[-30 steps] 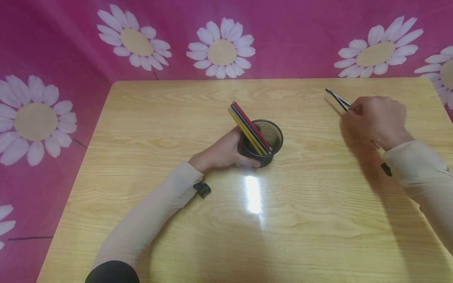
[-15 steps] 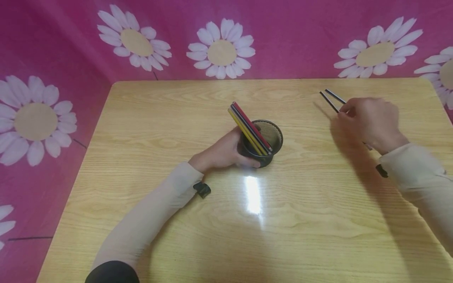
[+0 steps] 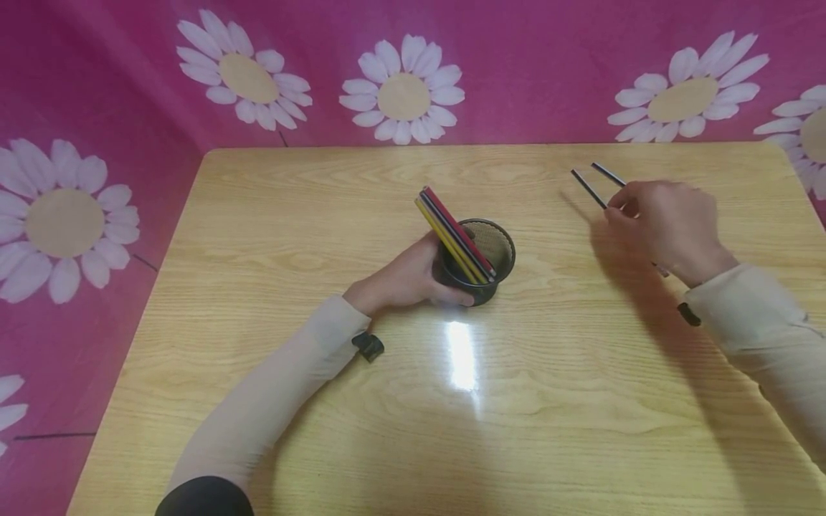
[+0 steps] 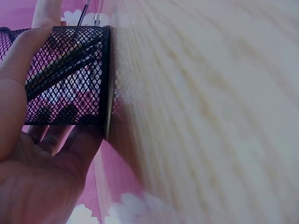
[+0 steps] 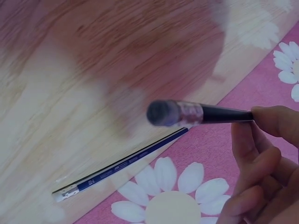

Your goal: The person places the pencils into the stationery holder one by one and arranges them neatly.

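Note:
My left hand (image 3: 419,272) grips a black mesh pencil cup (image 3: 506,266) that stands upright on the table. Through the mesh of the cup (image 4: 70,77), pencils show slanting inside; red, dark and yellow pencils (image 3: 452,233) lean over its rim towards the far left. At the right, my right hand (image 3: 674,226) pinches a dark pencil (image 5: 224,115) between thumb and fingertips, its eraser end towards the wrist camera. The held pencil is raised, its shadow falling on the wood. Just beyond it a blue pencil (image 5: 126,161) with a white eraser lies on the table.
The light wooden table (image 3: 323,430) reaches back to a pink cloth (image 3: 529,72) printed with white daisies, which hangs along the back and left. A bright light reflection (image 3: 461,355) shows in front of the cup. A black round object (image 3: 205,496) sits at the lower left edge.
My right hand has moved a little left with the pencil, widening the gap between it and the one on the table. The left hand and cup have stayed put.

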Demonstrator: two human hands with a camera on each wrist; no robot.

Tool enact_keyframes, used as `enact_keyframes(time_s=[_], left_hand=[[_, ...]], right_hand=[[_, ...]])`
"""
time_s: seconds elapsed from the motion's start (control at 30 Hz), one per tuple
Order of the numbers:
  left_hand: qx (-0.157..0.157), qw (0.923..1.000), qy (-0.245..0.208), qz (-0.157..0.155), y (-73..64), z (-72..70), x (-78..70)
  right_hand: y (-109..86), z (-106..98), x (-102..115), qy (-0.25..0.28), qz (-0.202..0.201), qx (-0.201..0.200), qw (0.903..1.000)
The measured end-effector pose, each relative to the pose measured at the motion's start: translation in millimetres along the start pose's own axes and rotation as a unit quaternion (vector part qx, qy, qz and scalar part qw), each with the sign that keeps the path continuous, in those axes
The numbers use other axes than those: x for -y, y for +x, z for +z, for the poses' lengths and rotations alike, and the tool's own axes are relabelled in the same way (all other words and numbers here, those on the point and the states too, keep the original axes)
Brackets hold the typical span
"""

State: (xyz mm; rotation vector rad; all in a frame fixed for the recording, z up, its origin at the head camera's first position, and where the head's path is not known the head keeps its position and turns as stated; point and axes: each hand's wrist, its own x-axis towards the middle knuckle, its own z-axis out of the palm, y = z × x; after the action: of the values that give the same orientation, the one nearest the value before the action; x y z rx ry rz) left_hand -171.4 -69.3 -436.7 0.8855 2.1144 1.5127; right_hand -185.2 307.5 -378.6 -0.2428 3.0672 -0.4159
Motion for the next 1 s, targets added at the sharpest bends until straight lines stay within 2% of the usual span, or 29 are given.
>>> enact_keyframes(time_s=[0.2, 1.0], left_hand=[[0.002, 1.0000, 0.001, 0.001, -0.2, -0.2, -1.4], [0.004, 1.0000, 0.000, 0.009, -0.6, -1.4, -3.4]], right_hand=[[-1.9, 0.7, 6.9, 0.005, -0.002, 0.000, 1.0000], [-9.7, 4.8, 27.0, 0.024, -0.059, -0.049, 0.9968]])
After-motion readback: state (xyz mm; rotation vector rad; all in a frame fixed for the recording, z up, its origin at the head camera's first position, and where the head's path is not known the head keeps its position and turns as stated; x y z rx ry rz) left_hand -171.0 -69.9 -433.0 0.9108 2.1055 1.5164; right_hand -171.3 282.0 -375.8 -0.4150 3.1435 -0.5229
